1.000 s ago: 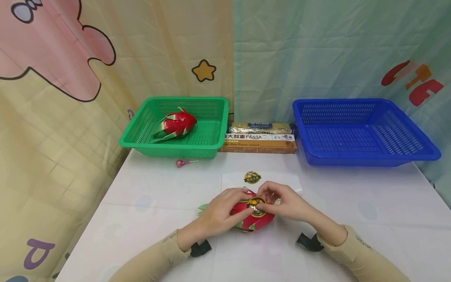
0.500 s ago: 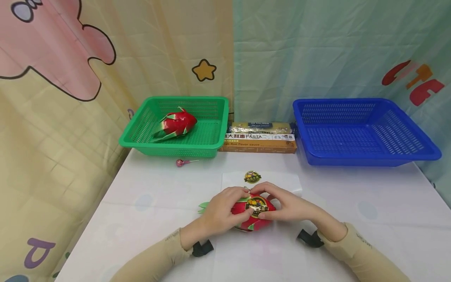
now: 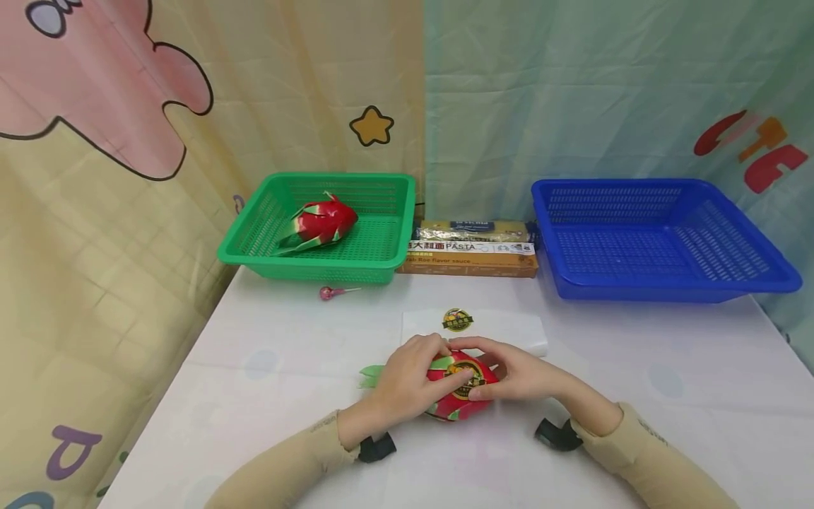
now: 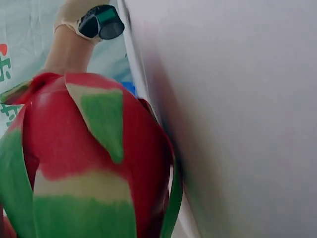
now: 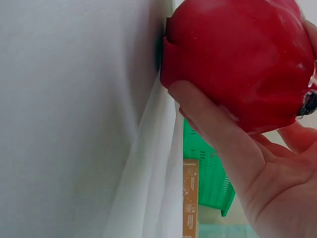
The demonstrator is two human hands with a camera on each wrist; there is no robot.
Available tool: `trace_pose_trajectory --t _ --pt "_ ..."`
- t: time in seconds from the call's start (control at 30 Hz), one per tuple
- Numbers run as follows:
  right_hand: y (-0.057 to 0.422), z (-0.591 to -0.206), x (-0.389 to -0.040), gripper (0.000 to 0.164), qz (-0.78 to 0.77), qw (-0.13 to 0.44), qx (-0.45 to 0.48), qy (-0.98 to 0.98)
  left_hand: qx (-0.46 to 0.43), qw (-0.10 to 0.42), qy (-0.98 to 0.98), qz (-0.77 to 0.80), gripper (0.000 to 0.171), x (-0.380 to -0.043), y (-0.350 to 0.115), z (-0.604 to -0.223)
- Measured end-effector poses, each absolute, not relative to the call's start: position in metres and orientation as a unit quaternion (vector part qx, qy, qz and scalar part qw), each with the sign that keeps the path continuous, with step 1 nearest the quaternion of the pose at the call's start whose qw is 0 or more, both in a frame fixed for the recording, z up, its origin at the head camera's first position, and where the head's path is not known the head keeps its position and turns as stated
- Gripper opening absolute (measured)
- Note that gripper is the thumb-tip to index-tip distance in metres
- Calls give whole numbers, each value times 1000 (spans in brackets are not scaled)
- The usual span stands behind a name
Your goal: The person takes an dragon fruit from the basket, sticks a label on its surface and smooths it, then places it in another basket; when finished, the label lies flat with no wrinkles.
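A red dragon fruit (image 3: 454,410) with green scales lies between both hands in the head view. A round black-and-gold sticker (image 3: 467,392) is on its upper side. My left hand (image 3: 403,378) holds the fruit's leafy end, thumb pressed across the sticker and fingers over the far side. My right hand (image 3: 524,375) grips the other end, thumb at the sticker's lower right edge. Scales fill the left wrist view of the dragon fruit (image 4: 94,139). From the right wrist, its smooth end and dark tip show, with fingers (image 5: 208,119) beneath it.
Behind the hands lies a white sheet (image 3: 509,329) bearing another round sticker (image 3: 457,320). A green basket (image 3: 318,267) holds a second dragon fruit (image 3: 324,220); a lollipop (image 3: 327,293) lies before it. Pasta packages (image 3: 467,258) stand between that and a blue basket (image 3: 636,290).
My left thumb has slid right onto the middle of the sticker. My right fingertips have left the sticker's upper edge and spread round the fruit's end.
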State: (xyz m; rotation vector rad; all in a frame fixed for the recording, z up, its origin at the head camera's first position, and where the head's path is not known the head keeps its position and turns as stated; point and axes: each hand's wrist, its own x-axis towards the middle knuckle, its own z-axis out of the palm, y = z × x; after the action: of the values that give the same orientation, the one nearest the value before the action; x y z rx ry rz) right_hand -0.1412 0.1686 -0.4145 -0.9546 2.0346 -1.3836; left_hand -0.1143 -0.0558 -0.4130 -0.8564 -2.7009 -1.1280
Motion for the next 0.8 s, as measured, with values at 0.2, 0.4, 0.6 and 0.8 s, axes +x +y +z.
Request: trace_pose_trajectory --t 0.2,0.4,0.6,0.8 --pt "168 -412 -137 69 -511 247 -348 746 -269 79 -866 -415 21 -116 -51 -417" --pt "166 -410 -136 71 -516 234 -364 739 -271 101 -855 -431 18 -119 -51 -417" --pt "165 -410 -136 72 -521 236 -364 735 -263 83 -859 -432 18 -118 -54 -417" --pt "166 -416 -139 69 -525 241 -349 738 -270 6 -874 -405 43 -118 -57 -415"
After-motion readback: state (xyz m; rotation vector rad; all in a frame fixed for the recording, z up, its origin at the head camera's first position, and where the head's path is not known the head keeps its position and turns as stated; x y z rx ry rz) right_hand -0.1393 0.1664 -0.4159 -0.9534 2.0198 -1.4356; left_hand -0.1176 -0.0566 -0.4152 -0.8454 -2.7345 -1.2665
